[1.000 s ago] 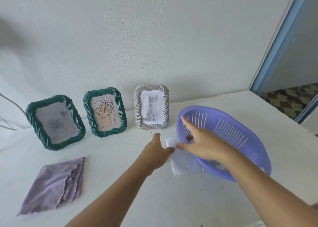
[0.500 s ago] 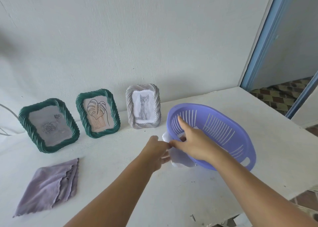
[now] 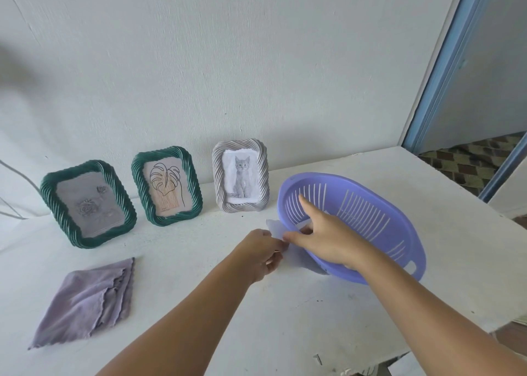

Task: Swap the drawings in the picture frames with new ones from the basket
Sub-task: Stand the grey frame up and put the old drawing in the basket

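A purple slotted basket stands tilted on the white table, its opening facing me. My right hand grips its near left rim, the index finger lying inside and the thumb outside. White paper sheets stick out from under that rim, and my left hand pinches their edge. Against the wall stand three framed pictures: a green frame with a rose drawing, a green frame with a leaf drawing, and a grey frame with a kitten picture.
A folded lilac cloth lies at the front left of the table. The table's right edge drops off beside a blue door frame. A thin cable runs along the wall at far left.
My left hand has closed its fingers on the paper's edge, where it was only reaching before. The basket stays tilted in my right hand. My view has drifted slightly to the right.
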